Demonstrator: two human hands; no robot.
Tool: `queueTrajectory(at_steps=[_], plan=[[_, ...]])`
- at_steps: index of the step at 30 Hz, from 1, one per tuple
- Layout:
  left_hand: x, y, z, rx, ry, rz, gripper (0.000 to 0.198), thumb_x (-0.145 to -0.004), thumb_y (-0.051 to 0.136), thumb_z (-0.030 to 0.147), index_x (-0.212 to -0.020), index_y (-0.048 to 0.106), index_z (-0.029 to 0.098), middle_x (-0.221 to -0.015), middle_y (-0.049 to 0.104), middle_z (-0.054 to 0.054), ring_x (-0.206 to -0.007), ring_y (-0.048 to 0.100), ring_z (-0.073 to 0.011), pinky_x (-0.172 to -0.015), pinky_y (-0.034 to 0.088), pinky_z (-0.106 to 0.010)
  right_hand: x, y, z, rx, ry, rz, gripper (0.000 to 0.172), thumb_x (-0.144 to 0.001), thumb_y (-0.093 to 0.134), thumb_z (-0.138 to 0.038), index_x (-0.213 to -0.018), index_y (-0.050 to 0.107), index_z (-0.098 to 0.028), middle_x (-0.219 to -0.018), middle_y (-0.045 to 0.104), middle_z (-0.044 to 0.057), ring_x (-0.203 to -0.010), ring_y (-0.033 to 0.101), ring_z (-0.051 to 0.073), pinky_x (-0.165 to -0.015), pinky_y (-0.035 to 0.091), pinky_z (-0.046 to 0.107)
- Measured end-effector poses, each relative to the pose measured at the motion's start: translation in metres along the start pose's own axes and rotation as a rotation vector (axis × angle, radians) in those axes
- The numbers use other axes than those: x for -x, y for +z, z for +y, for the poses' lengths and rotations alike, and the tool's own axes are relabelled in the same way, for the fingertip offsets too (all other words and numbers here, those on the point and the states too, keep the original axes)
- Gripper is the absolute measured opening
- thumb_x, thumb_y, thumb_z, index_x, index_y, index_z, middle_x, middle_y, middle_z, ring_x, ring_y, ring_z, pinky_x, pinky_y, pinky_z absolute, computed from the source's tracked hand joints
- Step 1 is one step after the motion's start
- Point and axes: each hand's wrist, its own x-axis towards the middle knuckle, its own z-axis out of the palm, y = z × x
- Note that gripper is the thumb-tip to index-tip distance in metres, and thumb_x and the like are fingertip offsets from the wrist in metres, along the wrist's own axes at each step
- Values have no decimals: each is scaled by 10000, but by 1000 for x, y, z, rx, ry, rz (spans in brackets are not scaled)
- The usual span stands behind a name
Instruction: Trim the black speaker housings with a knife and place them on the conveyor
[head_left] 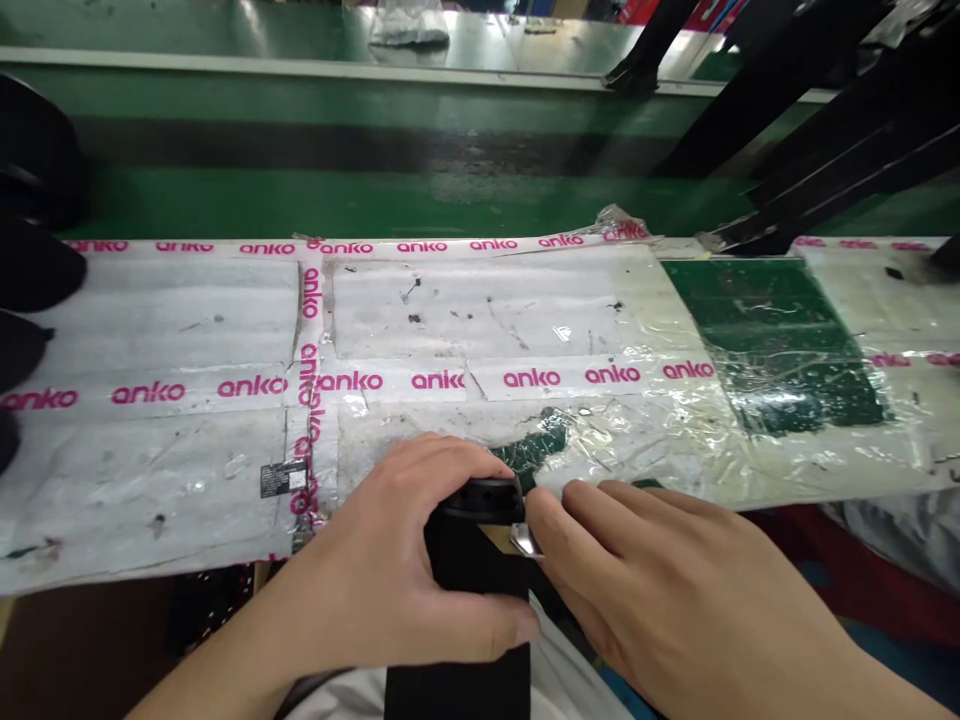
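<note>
My left hand [405, 560] is wrapped round a long black part [457, 690]. Its thumb lies across the front and its fingers curl over the upper end. That end is a rounded black rim [484, 497] with small holes. My right hand [660, 570] is closed just to the right, its fingertips pinching a small shiny metal piece [526, 541] against the side of the part, beneath the rim. A tan pointed sliver shows beside the metal. Most of what the right hand holds is hidden behind its fingers, so its kind is unclear.
A white padded ledge [480, 310] taped with pink "anko" tape runs across, its covering torn to green. Behind it lies a green belt [300, 200]. Black parts [862, 130] lean at the right, and more dark rounded parts [34, 260] stand at the left.
</note>
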Motion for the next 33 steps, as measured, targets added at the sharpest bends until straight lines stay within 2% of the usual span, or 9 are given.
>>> queueTrajectory(at_steps=[5,14,17,22,24,28,31,33], plan=[[0,2,-2,-9,15,2,655,-625,964,217,-1231,729,301,-1299,758,-37,-1224,719,-339,-1079,603,-521,2,1,0,12,-4,10,347,-811,483,-56,-1097,476,-252,-716,575,-59,-555,561,181,-561,335,364],[-4,8,7,-84,80,49,599,-585,899,128,-1154,745,232,-1202,831,-54,-1130,772,-322,-1077,599,-508,0,2,-6,-80,143,-37,321,-748,485,-42,-918,373,-291,-639,525,-66,-441,505,171,-481,257,346],[-7,10,12,-114,119,62,579,-592,895,145,-1143,737,227,-1135,852,-39,-1069,801,-299,-1018,619,-457,0,0,-4,-82,131,-94,350,-688,545,-57,-888,377,-291,-615,515,-70,-406,503,172,-472,205,337],[-14,12,18,-147,128,86,420,-594,855,135,-986,741,235,-1000,853,-10,-912,812,-269,-864,621,-405,-8,-8,5,-105,94,-218,390,-595,637,-67,-859,454,-286,-589,550,-75,-355,508,186,-461,133,320],[-17,12,19,-136,122,80,373,-601,824,120,-942,737,243,-951,843,15,-863,801,-246,-824,607,-381,-15,-12,11,-120,57,-288,364,-630,657,-69,-831,448,-288,-574,551,-82,-345,472,173,-460,111,323],[-19,11,20,-104,122,72,313,-630,810,133,-908,734,255,-889,818,53,-794,770,-202,-769,579,-336,-28,-15,20,-105,3,-443,289,-799,686,-101,-825,459,-278,-544,544,-89,-354,407,146,-446,84,330],[-17,10,19,-93,120,57,300,-648,825,161,-919,747,263,-890,811,59,-795,763,-203,-795,585,-344,-27,-13,24,-84,-25,-376,272,-819,673,-94,-833,464,-268,-534,526,-92,-355,413,141,-435,107,321],[-15,9,17,-105,94,44,322,-655,838,193,-960,759,259,-924,818,39,-846,771,-235,-859,598,-389,-21,-13,28,-96,-65,-317,242,-853,633,-101,-842,459,-268,-558,530,-88,-361,449,148,-424,143,319]])
